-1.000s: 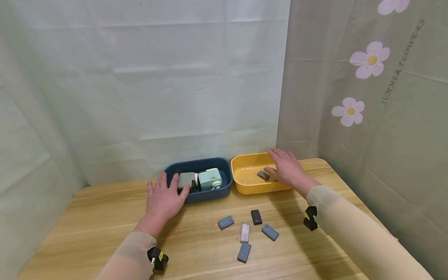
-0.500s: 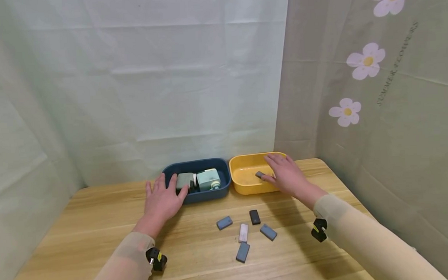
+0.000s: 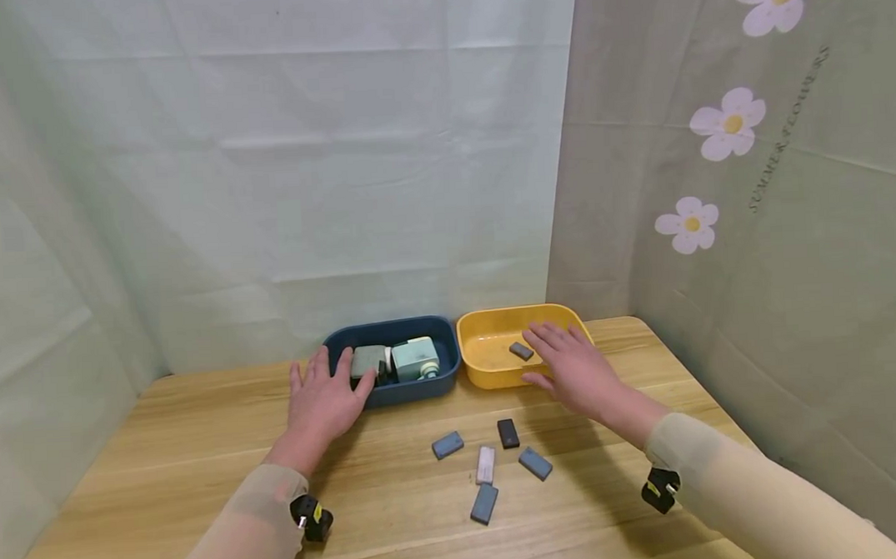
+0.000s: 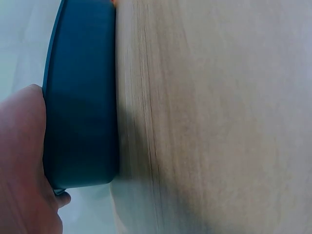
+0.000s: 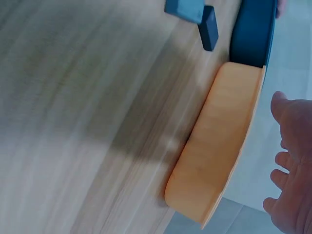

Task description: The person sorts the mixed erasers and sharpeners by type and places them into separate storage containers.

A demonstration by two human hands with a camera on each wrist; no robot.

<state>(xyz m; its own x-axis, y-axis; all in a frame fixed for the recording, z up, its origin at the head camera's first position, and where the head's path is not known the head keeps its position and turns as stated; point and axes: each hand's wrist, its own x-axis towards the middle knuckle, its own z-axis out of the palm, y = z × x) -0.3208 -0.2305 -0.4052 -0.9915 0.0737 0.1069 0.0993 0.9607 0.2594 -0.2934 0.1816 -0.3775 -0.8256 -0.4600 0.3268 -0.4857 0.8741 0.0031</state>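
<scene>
My left hand (image 3: 328, 404) rests at the left end of a dark blue bin (image 3: 449, 371), fingers spread and thumb at its front rim. In the left wrist view the thumb lies along the rim of the blue bin (image 4: 80, 107). Inside it are a grey-green boxy item (image 3: 369, 360) and a pale mint boxy item (image 3: 416, 360). My right hand (image 3: 576, 374), fingers extended and holding nothing, hovers over the front right of a yellow bin (image 3: 490, 378). One small dark grey block (image 3: 521, 350) lies in the yellow bin, near the right fingertips.
On the wooden table (image 3: 222, 439) in front of the bins lie several small blocks: a black one (image 3: 508, 434), a pale one (image 3: 485, 465) and bluish-grey ones, including a block (image 3: 484, 504) nearest me. Fabric curtains (image 3: 384, 190) stand behind and at the sides.
My right hand has drawn back from the yellow bin toward me, leaving the dark grey block lying in it. The left hand has stayed at the blue bin.
</scene>
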